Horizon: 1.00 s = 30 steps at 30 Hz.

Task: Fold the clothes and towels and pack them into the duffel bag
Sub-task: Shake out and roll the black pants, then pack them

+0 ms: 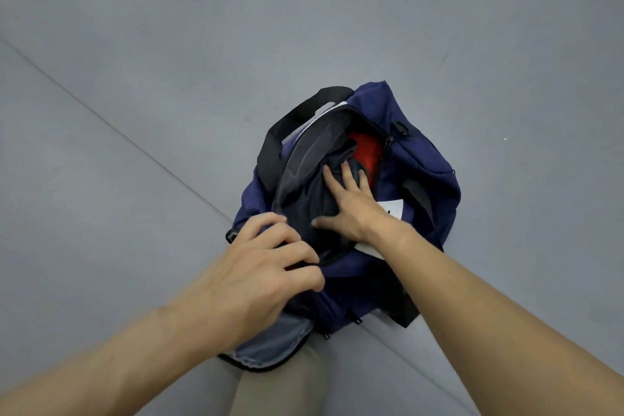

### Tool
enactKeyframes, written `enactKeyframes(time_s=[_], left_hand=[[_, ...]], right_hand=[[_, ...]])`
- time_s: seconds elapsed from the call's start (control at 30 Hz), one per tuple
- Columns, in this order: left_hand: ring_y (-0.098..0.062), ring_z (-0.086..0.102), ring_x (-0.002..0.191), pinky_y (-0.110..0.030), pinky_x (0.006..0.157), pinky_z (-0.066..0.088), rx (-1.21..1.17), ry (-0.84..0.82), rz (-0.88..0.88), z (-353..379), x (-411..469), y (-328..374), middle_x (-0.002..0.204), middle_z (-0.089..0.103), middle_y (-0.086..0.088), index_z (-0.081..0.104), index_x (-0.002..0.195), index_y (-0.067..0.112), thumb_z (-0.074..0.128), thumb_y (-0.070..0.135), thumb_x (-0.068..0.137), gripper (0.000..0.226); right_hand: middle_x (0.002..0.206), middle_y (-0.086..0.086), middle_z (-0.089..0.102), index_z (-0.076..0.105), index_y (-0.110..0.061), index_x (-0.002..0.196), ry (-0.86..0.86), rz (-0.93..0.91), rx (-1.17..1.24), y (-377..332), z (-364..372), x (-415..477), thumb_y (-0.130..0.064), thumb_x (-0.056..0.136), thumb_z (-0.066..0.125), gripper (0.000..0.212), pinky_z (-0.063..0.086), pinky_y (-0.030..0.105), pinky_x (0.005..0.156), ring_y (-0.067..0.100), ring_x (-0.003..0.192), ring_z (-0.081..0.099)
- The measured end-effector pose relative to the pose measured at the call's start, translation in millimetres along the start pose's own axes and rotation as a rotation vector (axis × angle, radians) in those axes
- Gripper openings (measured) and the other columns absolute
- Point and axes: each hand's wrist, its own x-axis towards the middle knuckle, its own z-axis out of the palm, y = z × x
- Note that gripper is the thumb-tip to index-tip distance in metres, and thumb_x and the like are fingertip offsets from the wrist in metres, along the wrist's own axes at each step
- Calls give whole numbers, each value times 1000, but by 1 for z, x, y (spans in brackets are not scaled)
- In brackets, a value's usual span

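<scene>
- The grey floor (pixel 135 44) carries the duffel bag (pixel 425 159), which sits just ahead of my knee (pixel 280 388) so that I can reach straight down into it.
- My left hand (pixel 270 267) grasps the near rim of the bag, fingers curled over the edge by the zip. I judge this holds the mouth open and steadies the soft bag against the push from my other hand.
- The black carry strap (pixel 287 132) lies flopped over the bag's left side, out of the opening.
- The dark garment (pixel 320 199) sits inside the mouth, bunched rather than flat. I cannot tell what kind of clothing it is, nor how neatly it is folded.
- A red item (pixel 368 152) lies deeper in, beside the dark one; only a strip of it shows, so whether it is a towel or clothing is unclear.
- My right hand (pixel 351 209) is released, fingers spread flat and pressing on the dark garment, probably to pack it down.
- A white label (pixel 393 209) is partly hidden under my right wrist; its print is unreadable.
- The bag's bottom and anything else packed below are out of sight.
</scene>
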Motion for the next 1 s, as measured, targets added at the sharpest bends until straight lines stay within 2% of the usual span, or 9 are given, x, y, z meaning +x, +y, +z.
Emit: enactKeyframes(time_s=[0.1,0.17,0.23,0.33,0.43,0.6,0.73,0.87,1.0], left_hand=[[-14,54,97,-41,116,28,-10,-63,-5,1,4,0,102,64,19,66,101,37,49,14,90,31],[-14,56,96,-42,117,26,-13,-93,-2,0,8,2,101,66,20,66,108,38,48,19,92,30],[-14,57,93,-45,115,30,-1,-107,-27,0,13,7,102,68,19,62,126,35,48,28,96,34],[-15,59,90,-42,111,33,65,-174,-68,6,27,16,98,71,17,53,139,31,41,45,100,43],[-20,61,81,-38,97,40,140,-247,-105,19,44,29,88,73,10,57,130,29,33,51,99,45],[-26,65,90,-36,75,39,200,-357,-202,37,81,43,102,71,2,49,136,30,34,59,99,49],[-28,63,101,-40,82,48,205,-320,-214,55,96,58,129,63,1,41,148,30,40,60,96,60],[-27,61,114,-41,92,50,121,-257,51,73,126,110,150,47,-6,10,161,26,35,65,92,83],[-23,48,136,-39,109,41,-32,-351,193,90,163,189,158,37,-4,-12,159,33,30,76,93,89]], right_hand=[[167,-10,-2,26,-42,156,122,-92,194,19,-11,-26,-45,91,63,74,19,42,121,23,153,10],[164,-22,11,39,-50,148,230,-78,265,36,-13,-52,-40,94,56,57,37,32,105,15,129,50],[159,-29,21,44,-52,143,315,-47,363,51,-10,-81,-36,96,54,51,40,26,102,12,117,59],[154,-33,30,50,-50,139,352,-21,393,77,1,-124,-32,97,55,47,37,12,98,-11,118,52],[151,-36,33,55,-50,134,342,4,352,103,13,-164,-35,97,55,40,37,4,84,0,111,58],[152,-32,34,57,-51,131,327,37,311,139,24,-220,-35,100,52,35,31,17,108,-8,139,35],[160,-31,15,33,-57,145,182,140,89,191,17,-280,-45,102,44,46,32,19,108,-2,141,33],[163,-25,8,-2,-70,141,189,305,71,260,16,-359,-54,99,44,64,27,24,116,-1,149,19],[164,-15,20,9,-55,151,255,484,101,312,14,-436,-48,98,53,69,29,23,115,5,147,28]])
